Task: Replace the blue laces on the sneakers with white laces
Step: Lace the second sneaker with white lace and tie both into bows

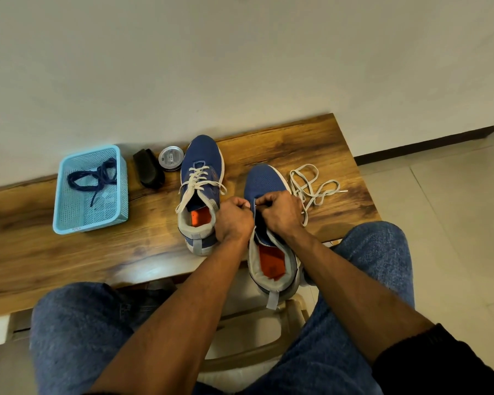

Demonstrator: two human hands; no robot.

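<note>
Pinching the eyelet edges of the near sneaker [264, 192], left hand [234, 220] and right hand [280, 215] almost touching; white lace [314, 186] lying loose at two o'clock, nearer the right hand, trailing toward three.

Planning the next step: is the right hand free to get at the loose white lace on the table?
Probably yes: the white lace lies uncovered just beside the right hand, with nothing between. But both that hand and the left hand are pinching at the near sneaker first.
</note>
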